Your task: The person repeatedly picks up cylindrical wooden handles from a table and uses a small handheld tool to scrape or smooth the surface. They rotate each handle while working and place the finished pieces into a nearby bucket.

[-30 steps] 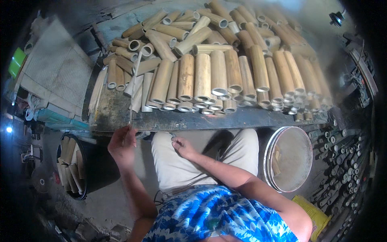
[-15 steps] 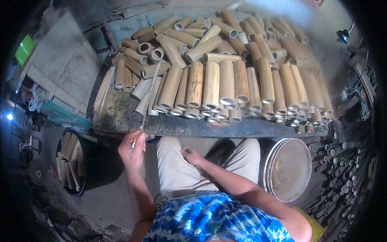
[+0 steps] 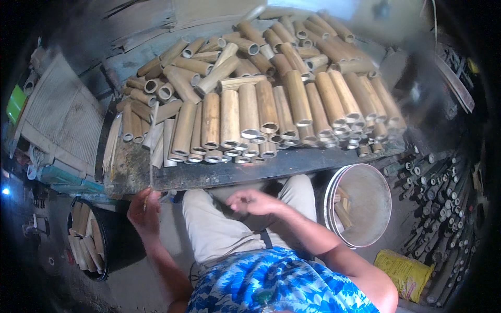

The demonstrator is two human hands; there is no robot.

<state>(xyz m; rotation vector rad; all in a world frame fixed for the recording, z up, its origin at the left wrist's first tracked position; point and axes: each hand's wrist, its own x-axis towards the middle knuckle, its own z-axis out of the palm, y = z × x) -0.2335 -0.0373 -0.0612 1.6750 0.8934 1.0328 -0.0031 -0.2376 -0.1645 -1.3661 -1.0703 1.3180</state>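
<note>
My left hand is closed around the lower end of a long thin rod, just off the near left edge of the table. The rod points upward past the leftmost tubes; whether it is wood or metal I cannot tell. My right hand hovers over my lap, fingers stretched toward the left and slightly blurred, with nothing visible in them. Beyond both hands, cut bamboo tubes are stacked in rows along the front of the table and heaped loosely behind.
The dark table runs across in front of my knees. To the left stands a black bucket of split bamboo pieces. At the right are a pale round tub with a few pieces, a yellow sack and many bamboo poles.
My right hand has lifted off my thigh, its fingers now extended. My left hand still grips the rod, now more upright. The whole view has shifted to the right.
</note>
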